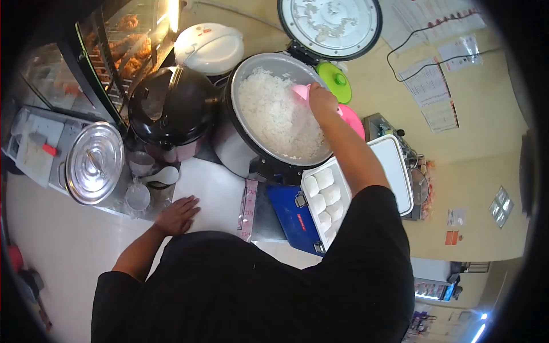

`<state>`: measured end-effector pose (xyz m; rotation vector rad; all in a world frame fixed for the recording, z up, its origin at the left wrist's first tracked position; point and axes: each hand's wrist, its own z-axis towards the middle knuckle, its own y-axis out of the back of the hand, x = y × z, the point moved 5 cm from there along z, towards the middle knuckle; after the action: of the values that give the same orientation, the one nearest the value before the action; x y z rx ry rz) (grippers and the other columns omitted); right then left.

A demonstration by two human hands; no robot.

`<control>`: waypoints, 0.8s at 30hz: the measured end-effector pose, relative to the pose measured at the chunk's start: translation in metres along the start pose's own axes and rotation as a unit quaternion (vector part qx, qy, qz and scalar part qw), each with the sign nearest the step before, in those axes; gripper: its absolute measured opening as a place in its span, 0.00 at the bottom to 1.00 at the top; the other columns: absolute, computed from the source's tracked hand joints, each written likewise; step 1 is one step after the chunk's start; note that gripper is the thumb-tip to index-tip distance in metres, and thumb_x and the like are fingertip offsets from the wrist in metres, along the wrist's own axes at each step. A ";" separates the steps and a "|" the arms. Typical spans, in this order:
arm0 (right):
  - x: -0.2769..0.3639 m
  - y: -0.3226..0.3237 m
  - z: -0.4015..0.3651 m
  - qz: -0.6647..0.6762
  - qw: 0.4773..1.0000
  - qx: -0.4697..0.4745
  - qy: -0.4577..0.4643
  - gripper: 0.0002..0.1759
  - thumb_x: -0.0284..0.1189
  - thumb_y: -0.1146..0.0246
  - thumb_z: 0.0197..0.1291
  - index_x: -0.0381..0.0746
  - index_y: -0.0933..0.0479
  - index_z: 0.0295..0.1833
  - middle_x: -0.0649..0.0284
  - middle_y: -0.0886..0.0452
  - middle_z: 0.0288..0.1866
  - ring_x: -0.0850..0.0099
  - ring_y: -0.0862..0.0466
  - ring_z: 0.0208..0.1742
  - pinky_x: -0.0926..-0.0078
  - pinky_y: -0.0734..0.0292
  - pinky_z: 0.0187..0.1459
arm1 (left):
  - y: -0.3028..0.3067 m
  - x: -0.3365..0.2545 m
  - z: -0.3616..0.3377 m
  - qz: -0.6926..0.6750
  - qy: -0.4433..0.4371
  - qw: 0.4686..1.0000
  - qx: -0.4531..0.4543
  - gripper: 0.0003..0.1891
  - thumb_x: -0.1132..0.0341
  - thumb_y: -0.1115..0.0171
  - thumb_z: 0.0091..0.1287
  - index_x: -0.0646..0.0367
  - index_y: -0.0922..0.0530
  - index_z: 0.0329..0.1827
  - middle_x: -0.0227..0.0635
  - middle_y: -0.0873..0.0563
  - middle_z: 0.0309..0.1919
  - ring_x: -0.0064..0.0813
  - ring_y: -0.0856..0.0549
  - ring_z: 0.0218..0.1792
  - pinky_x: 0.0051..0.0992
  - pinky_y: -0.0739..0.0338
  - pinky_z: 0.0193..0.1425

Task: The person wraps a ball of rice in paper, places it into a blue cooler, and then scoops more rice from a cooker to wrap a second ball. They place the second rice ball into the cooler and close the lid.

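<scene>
My right hand is closed on a pink rice scoop, which reaches into the cooked white rice. The rice lies in a large open cooker whose hinged lid is tipped back, with rice stuck to its inner face. My left hand rests flat at the left edge of a white sheet on the counter, fingers spread and holding nothing. Near it are a white ladle-like spoon and some clear plastic cups.
A blue cooler box stands open at right, holding several white rounded bundles. Left of the cooker are a closed black cooker and a lidded metal pot. Fried food sits in a lit glass cabinet. A green lid lies behind.
</scene>
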<state>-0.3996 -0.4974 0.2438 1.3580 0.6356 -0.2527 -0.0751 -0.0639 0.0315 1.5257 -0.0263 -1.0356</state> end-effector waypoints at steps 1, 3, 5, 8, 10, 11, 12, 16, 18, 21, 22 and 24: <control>0.000 0.004 -0.005 -0.003 0.999 0.027 0.022 0.21 0.31 0.45 0.72 0.29 0.30 0.63 0.46 0.13 0.50 0.54 0.08 0.41 0.58 0.11 0.39 | 0.001 0.001 0.000 -0.001 0.001 1.000 -0.002 0.25 0.62 0.42 0.69 0.61 0.24 0.68 0.50 0.28 0.75 0.49 0.33 0.78 0.47 0.39 0.82; -0.007 0.015 -0.022 0.018 0.992 0.105 0.060 0.20 0.33 0.44 0.72 0.30 0.28 0.61 0.46 0.13 0.51 0.53 0.08 0.42 0.56 0.12 0.41 | -0.002 0.004 0.001 0.004 0.011 1.000 0.000 0.25 0.61 0.43 0.70 0.60 0.24 0.68 0.49 0.28 0.75 0.49 0.33 0.79 0.46 0.39 0.82; -0.014 0.041 -0.046 0.069 0.973 0.201 0.091 0.20 0.35 0.43 0.72 0.32 0.27 0.60 0.45 0.12 0.52 0.50 0.09 0.45 0.54 0.13 0.43 | -0.002 0.005 0.000 0.000 0.013 1.000 -0.012 0.24 0.60 0.43 0.71 0.60 0.24 0.69 0.49 0.29 0.75 0.48 0.33 0.79 0.46 0.39 0.83; 0.016 0.106 -0.104 0.101 0.926 0.312 0.188 0.19 0.36 0.40 0.70 0.36 0.26 0.60 0.47 0.12 0.49 0.49 0.10 0.49 0.51 0.15 0.46 | 0.001 0.007 0.000 0.000 0.018 1.000 -0.017 0.24 0.59 0.43 0.72 0.59 0.24 0.69 0.48 0.29 0.76 0.48 0.34 0.79 0.47 0.40 0.83; 0.021 0.066 -0.111 0.059 0.940 0.273 0.198 0.19 0.35 0.38 0.69 0.39 0.26 0.60 0.49 0.12 0.49 0.49 0.11 0.50 0.51 0.16 0.48 | -0.004 0.007 -0.003 0.001 0.019 1.000 -0.011 0.24 0.59 0.43 0.73 0.58 0.24 0.70 0.47 0.30 0.77 0.47 0.34 0.80 0.47 0.40 0.83; 0.024 0.052 -0.112 0.040 0.946 0.250 0.204 0.18 0.35 0.38 0.69 0.40 0.26 0.61 0.49 0.12 0.49 0.49 0.11 0.51 0.51 0.16 0.49 | -0.006 0.009 -0.003 0.005 0.020 1.000 -0.010 0.24 0.58 0.43 0.73 0.58 0.24 0.70 0.47 0.30 0.77 0.47 0.34 0.80 0.46 0.40 0.83; 0.028 0.056 -0.112 0.034 0.939 0.258 0.225 0.18 0.34 0.38 0.69 0.41 0.26 0.61 0.50 0.12 0.48 0.49 0.11 0.51 0.51 0.16 0.49 | -0.007 0.010 -0.002 0.009 0.021 1.000 -0.009 0.24 0.58 0.43 0.73 0.58 0.25 0.70 0.46 0.30 0.77 0.46 0.35 0.80 0.46 0.40 0.83; 0.050 0.103 -0.124 0.049 0.921 0.271 0.276 0.17 0.29 0.37 0.67 0.43 0.23 0.60 0.52 0.12 0.48 0.52 0.11 0.52 0.54 0.15 0.49 | -0.008 0.010 -0.002 0.011 0.017 1.000 -0.004 0.24 0.59 0.43 0.74 0.57 0.25 0.70 0.46 0.30 0.77 0.45 0.35 0.80 0.45 0.40 0.83; 0.056 0.118 -0.125 0.059 0.917 0.269 0.289 0.18 0.29 0.36 0.65 0.43 0.23 0.61 0.52 0.12 0.48 0.52 0.11 0.52 0.54 0.15 0.49 | -0.006 0.009 0.000 0.014 0.020 1.000 -0.004 0.24 0.59 0.42 0.73 0.57 0.25 0.70 0.45 0.30 0.77 0.45 0.35 0.80 0.45 0.40 0.83; 0.061 0.119 -0.118 0.059 0.901 0.294 0.313 0.20 0.31 0.34 0.64 0.44 0.24 0.61 0.52 0.12 0.48 0.51 0.11 0.52 0.52 0.17 0.49 | -0.009 0.011 0.000 0.012 0.019 1.000 -0.005 0.24 0.59 0.41 0.73 0.57 0.25 0.70 0.45 0.30 0.77 0.45 0.35 0.80 0.45 0.39 0.83; 0.060 0.117 -0.111 0.059 0.894 0.311 0.318 0.20 0.30 0.34 0.64 0.44 0.23 0.61 0.53 0.12 0.50 0.53 0.12 0.54 0.53 0.16 0.50 | -0.008 0.011 0.001 0.016 0.021 1.000 -0.004 0.24 0.59 0.41 0.73 0.56 0.25 0.71 0.44 0.31 0.77 0.45 0.35 0.80 0.45 0.39 0.83; 0.055 0.103 -0.098 0.131 0.868 0.316 0.359 0.20 0.28 0.34 0.63 0.44 0.22 0.61 0.54 0.13 0.52 0.54 0.12 0.56 0.54 0.16 0.51 | -0.005 0.008 0.001 0.020 0.023 1.000 0.003 0.25 0.59 0.40 0.73 0.56 0.25 0.71 0.44 0.31 0.78 0.44 0.35 0.80 0.45 0.39 0.83</control>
<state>-0.3284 -0.3703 0.2905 2.1860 1.0212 0.3257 -0.0731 -0.0675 0.0229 1.5481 -0.0268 -0.9689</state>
